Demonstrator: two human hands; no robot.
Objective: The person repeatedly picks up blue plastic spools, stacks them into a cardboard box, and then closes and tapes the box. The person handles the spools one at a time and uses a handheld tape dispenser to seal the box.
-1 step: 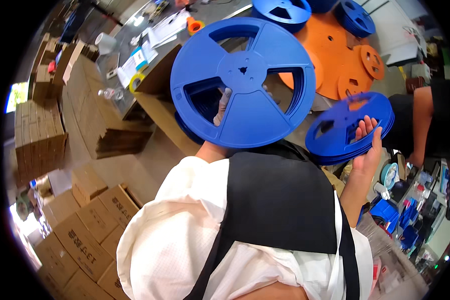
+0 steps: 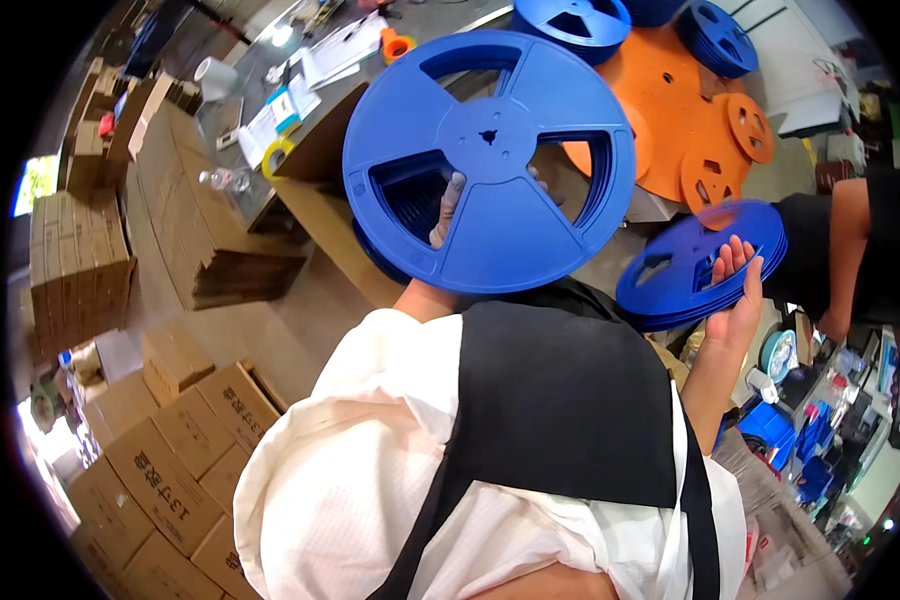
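A stack of large blue plastic reels (image 2: 500, 240) with three window-like cutouts faces me at the centre. My left hand (image 2: 448, 208) grips this stack; its pale-gloved fingers show through the lower left cutout, and the rest is hidden behind the reels. Another pale fingertip appears in the right cutout. To the right, my right hand (image 2: 738, 290) holds a tilted stack of blue reel discs (image 2: 685, 255). Its fingers are curled over the discs at a cutout, with the thumb at the outer edge.
Behind the reels, an orange sheet with round discs (image 2: 660, 110) lies beside more blue reels (image 2: 575, 22). A dark table (image 2: 320, 120) holds papers and tape rolls. Cardboard cartons (image 2: 170, 480) stand at left. Another person's arm (image 2: 848, 250) is at right, near a cluttered bench.
The blue discs in my right hand have tipped flatter, their far edge dropping slightly. The large reel stack in my left hand stays almost still.
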